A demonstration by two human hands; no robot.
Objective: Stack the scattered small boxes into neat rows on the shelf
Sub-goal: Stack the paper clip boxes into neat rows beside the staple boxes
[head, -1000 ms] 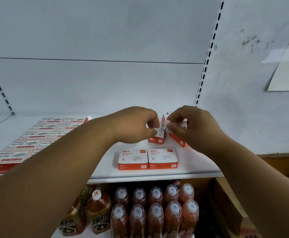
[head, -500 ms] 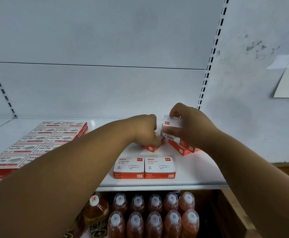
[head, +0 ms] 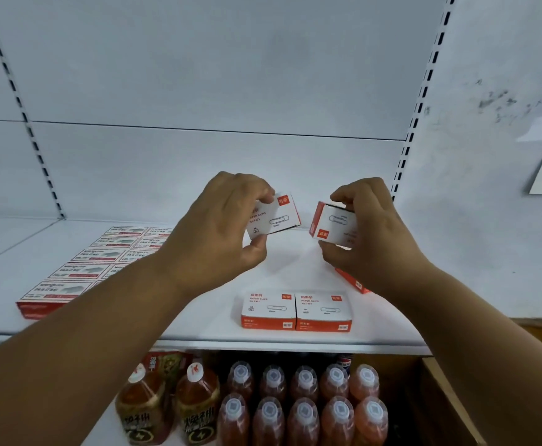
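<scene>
My left hand (head: 221,233) pinches a white and red paper clip box (head: 276,215) between thumb and fingers, lifted above the white shelf (head: 198,323). A second paper clip box (head: 330,226), tilted, sits in the grip of my right hand (head: 369,236), also in the air. Two more boxes lie flat side by side near the shelf's front edge, the left one (head: 268,312) touching the right one (head: 323,312). Under my right wrist a further box (head: 353,281) lies askew, mostly hidden.
Larger red and white staple boxes (head: 79,272) lie in two neat rows on the shelf's left part. Below the shelf stand several capped drink bottles (head: 305,410). A slotted upright (head: 424,101) bounds the bay at the right, and a wooden crate edge (head: 449,400) sits lower right.
Both hands have risen from the shelf, each lifting one paper clip box, and moved apart. One askew box stays on the shelf under the right wrist.
</scene>
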